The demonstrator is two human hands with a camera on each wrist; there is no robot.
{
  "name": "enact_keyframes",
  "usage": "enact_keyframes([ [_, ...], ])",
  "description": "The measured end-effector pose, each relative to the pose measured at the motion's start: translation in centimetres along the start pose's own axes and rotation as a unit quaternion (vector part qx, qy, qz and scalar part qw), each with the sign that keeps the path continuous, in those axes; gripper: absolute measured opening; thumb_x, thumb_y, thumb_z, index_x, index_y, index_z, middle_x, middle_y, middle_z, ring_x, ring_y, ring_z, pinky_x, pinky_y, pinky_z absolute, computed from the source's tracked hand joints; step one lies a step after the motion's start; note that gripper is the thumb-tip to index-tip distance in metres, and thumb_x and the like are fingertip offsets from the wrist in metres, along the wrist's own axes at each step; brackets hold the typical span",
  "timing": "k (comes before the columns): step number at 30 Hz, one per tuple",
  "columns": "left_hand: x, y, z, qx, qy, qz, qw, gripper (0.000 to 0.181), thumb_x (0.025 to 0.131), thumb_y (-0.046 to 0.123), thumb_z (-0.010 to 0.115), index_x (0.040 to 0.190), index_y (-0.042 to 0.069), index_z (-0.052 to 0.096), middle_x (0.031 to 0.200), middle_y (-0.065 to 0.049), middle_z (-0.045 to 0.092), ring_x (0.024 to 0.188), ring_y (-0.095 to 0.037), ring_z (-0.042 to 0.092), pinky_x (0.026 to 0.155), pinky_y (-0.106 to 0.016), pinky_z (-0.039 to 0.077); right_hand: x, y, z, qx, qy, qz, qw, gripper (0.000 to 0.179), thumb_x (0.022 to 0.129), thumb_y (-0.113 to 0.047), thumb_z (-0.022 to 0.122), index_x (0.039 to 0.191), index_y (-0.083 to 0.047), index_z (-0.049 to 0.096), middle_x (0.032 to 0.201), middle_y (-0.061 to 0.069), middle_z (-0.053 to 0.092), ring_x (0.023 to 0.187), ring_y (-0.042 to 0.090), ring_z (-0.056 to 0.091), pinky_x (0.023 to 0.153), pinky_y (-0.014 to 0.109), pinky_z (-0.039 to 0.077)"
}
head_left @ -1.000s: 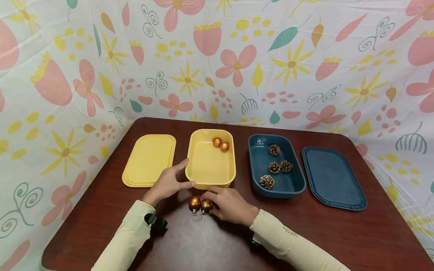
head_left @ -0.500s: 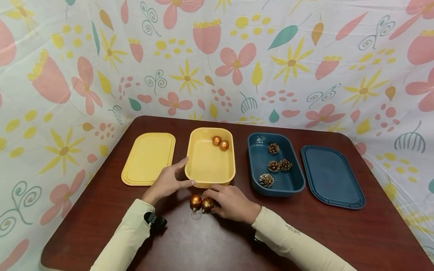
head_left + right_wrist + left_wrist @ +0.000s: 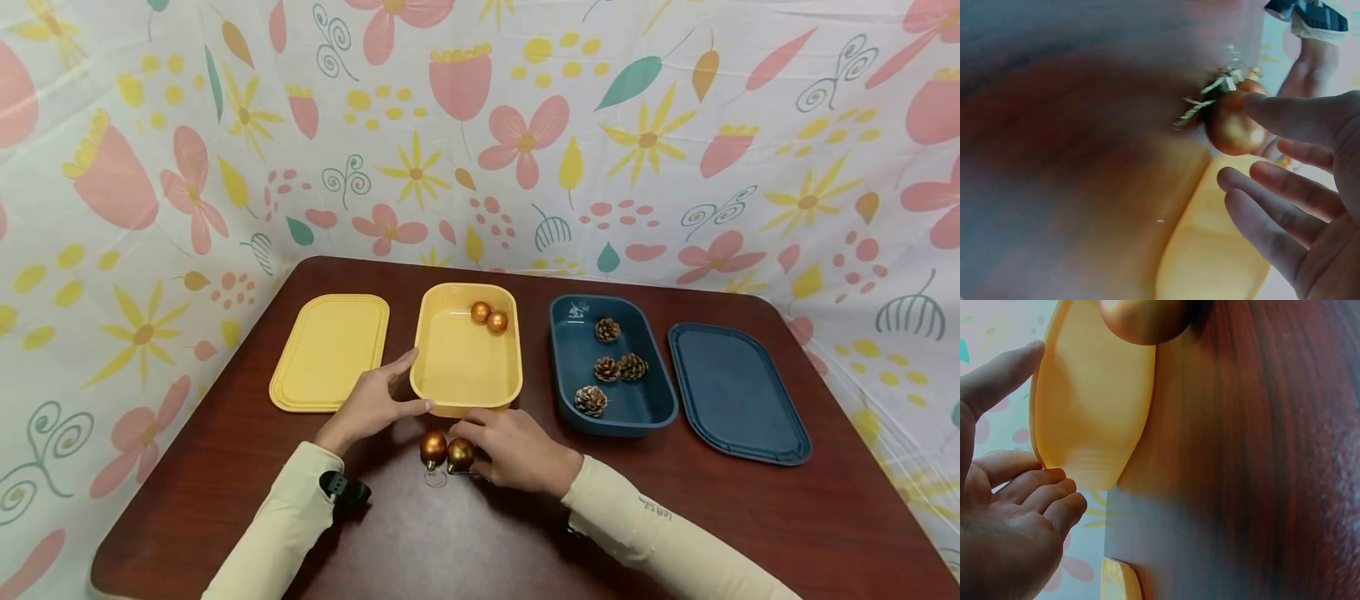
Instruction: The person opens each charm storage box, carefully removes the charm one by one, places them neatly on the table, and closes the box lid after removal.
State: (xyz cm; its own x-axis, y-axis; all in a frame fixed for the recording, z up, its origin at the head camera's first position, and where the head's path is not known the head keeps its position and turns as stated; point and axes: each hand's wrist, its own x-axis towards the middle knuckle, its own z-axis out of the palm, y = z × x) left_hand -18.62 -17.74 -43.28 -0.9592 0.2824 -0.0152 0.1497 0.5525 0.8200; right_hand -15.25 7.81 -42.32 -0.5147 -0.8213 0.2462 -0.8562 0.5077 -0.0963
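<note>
Two copper-coloured Christmas balls with metal caps and thread loops lie side by side in front of the yellow box (image 3: 465,367). My right hand (image 3: 517,450) holds the right ball (image 3: 461,454) between thumb and index finger, the other fingers spread apart in the right wrist view. The left ball (image 3: 432,447) touches or nearly touches it. At the box's near left corner is my left hand (image 3: 375,404), thumb along the front wall and index finger at the left side. Its remaining fingers bend loosely near the wall in the left wrist view. Two smaller copper balls (image 3: 489,317) sit inside the box.
Left of the box lies a yellow lid (image 3: 330,354). To the right stands a dark blue box (image 3: 618,417) with several pine cones (image 3: 592,401) in it. A matching blue lid (image 3: 738,392) lies beyond it. A floral cloth (image 3: 525,208) hangs behind the table.
The right hand and the ball it holds have shifted very slightly in the view. The left hand stays at the box corner, and the boxes and lids stand as before.
</note>
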Motion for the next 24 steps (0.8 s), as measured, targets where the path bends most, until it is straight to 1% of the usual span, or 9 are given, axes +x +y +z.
enact_keyframes([
  [3,0.0,0.0,0.0,-0.005,-0.002,0.002,1.0000,0.095,0.083,0.032,0.083,0.158,0.009,0.030,0.165,-0.007,0.030,0.149,-0.030,0.036,0.120,-0.047,0.035,0.3,0.0,-1.4,-0.001,-0.019,-0.009,0.9998,0.043,0.075,-0.025,0.089,0.114,-0.020,0.071,0.102,-0.004,0.067,0.083,0.008,0.064,0.070,0.029,0.058],
  [5,0.1,0.0,0.0,-0.005,-0.004,0.004,1.0000,0.095,0.083,0.032,0.083,0.158,0.008,0.030,0.165,-0.007,0.030,0.149,-0.030,0.036,0.120,-0.046,0.035,0.6,0.0,-2.7,0.004,-0.036,-0.017,0.9992,0.042,0.076,-0.023,0.088,0.114,-0.018,0.072,0.102,-0.004,0.068,0.082,0.008,0.065,0.070,0.028,0.058],
  [7,0.1,0.0,0.0,-0.002,-0.004,0.003,1.0000,0.095,0.083,0.032,0.083,0.158,0.008,0.030,0.165,-0.007,0.030,0.149,-0.030,0.036,0.120,-0.047,0.035,1.1,0.2,-4.1,0.027,-0.047,-0.021,0.9983,0.037,0.078,-0.022,0.086,0.113,-0.017,0.073,0.101,-0.003,0.070,0.082,0.009,0.066,0.071,0.026,0.058],
  [10,0.1,0.0,-0.1,0.004,-0.002,0.002,1.0000,0.095,0.083,0.034,0.083,0.158,0.009,0.030,0.165,-0.007,0.030,0.149,-0.031,0.037,0.119,-0.048,0.036,2.1,0.9,-6.0,0.065,-0.059,-0.016,0.9960,0.034,0.081,-0.019,0.083,0.113,-0.014,0.073,0.102,-0.001,0.072,0.085,0.012,0.068,0.074,0.026,0.058],
  [14,0.1,0.0,-0.1,0.002,-0.004,0.002,1.0000,0.095,0.083,0.034,0.083,0.159,0.010,0.030,0.165,-0.006,0.030,0.149,-0.032,0.036,0.120,-0.049,0.036,3.8,2.9,-8.0,0.126,-0.059,0.016,0.9901,0.033,0.082,-0.016,0.084,0.113,-0.011,0.073,0.107,0.004,0.075,0.087,0.013,0.072,0.076,0.027,0.060],
  [16,0.1,0.0,0.0,0.001,-0.004,0.002,1.0000,0.095,0.083,0.034,0.083,0.159,0.010,0.030,0.165,-0.006,0.030,0.149,-0.031,0.036,0.120,-0.048,0.036,4.7,4.2,-8.6,0.159,-0.049,0.034,0.9855,0.031,0.082,-0.013,0.083,0.111,-0.010,0.074,0.107,0.007,0.075,0.084,0.011,0.073,0.074,0.025,0.061],
  [19,0.1,0.0,0.1,0.001,-0.002,0.001,1.0000,0.094,0.083,0.033,0.083,0.158,0.011,0.031,0.164,-0.006,0.031,0.149,-0.030,0.037,0.120,-0.047,0.036,6.2,6.1,-9.0,0.196,-0.018,0.062,0.9784,0.026,0.083,-0.011,0.082,0.107,-0.010,0.074,0.102,0.009,0.076,0.080,0.010,0.074,0.071,0.024,0.061],
  [22,0.0,-0.1,0.0,0.000,-0.001,-0.001,1.0000,0.094,0.082,0.032,0.083,0.158,0.012,0.032,0.164,-0.005,0.032,0.149,-0.030,0.037,0.120,-0.047,0.036,7.7,7.9,-9.0,0.222,0.020,0.103,0.9693,0.021,0.084,-0.012,0.081,0.104,-0.011,0.074,0.099,0.010,0.076,0.079,0.012,0.074,0.071,0.026,0.061],
  [24,0.1,0.0,0.0,0.000,-0.001,-0.002,1.0000,0.094,0.082,0.033,0.083,0.158,0.011,0.032,0.164,-0.005,0.032,0.149,-0.029,0.037,0.120,-0.047,0.036,8.6,9.0,-8.6,0.230,0.041,0.133,0.9632,0.019,0.085,-0.013,0.081,0.102,-0.011,0.074,0.098,0.010,0.076,0.080,0.013,0.073,0.071,0.028,0.061],
])
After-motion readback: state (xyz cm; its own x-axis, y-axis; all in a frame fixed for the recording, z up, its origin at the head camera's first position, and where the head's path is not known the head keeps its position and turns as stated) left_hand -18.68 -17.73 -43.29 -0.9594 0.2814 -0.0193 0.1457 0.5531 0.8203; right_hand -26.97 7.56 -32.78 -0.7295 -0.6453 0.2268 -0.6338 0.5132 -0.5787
